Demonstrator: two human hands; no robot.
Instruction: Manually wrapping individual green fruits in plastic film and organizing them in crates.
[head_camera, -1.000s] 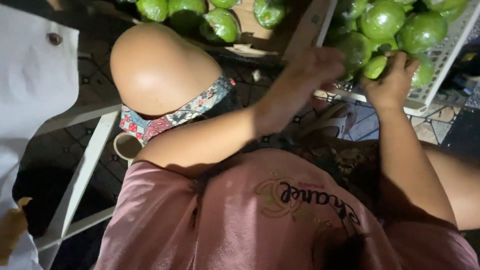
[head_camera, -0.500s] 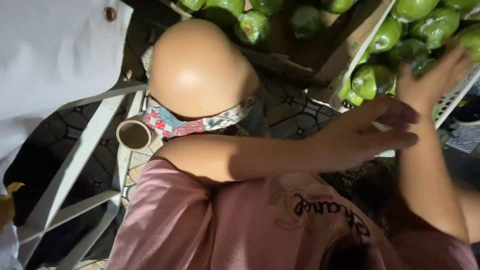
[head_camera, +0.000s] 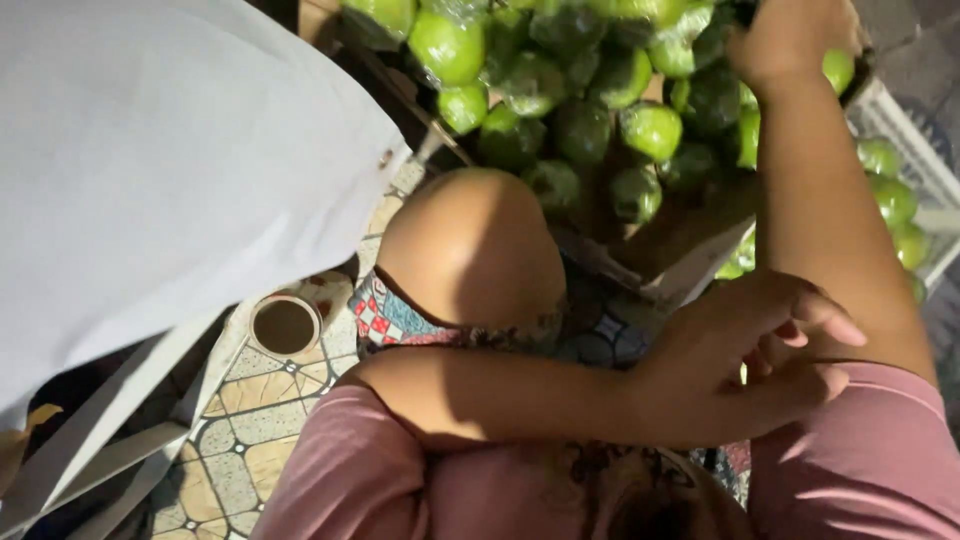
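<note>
My right hand (head_camera: 790, 40) reaches up into a pile of green round fruits (head_camera: 580, 110) in a brown wooden crate (head_camera: 690, 225). It rests on top of the pile with its fingers hidden, and one green fruit (head_camera: 838, 70) sits right beside it. My left hand (head_camera: 750, 350) lies across my lap against my right forearm. Its fingers are loosely curled and apart, with nothing in them. My bare knee (head_camera: 470, 250) sits just below the crate.
A white plastic basket (head_camera: 900, 120) with more green fruits (head_camera: 890, 195) stands at the right. A person in a white shirt (head_camera: 160, 170) stands close on the left. A small cup (head_camera: 285, 325) sits on the tiled floor (head_camera: 250, 440) beside a white metal frame (head_camera: 110, 440).
My right hand has moved from the white basket up onto the crate's pile. My left hand has drawn back toward my body. The view has swung toward the crate.
</note>
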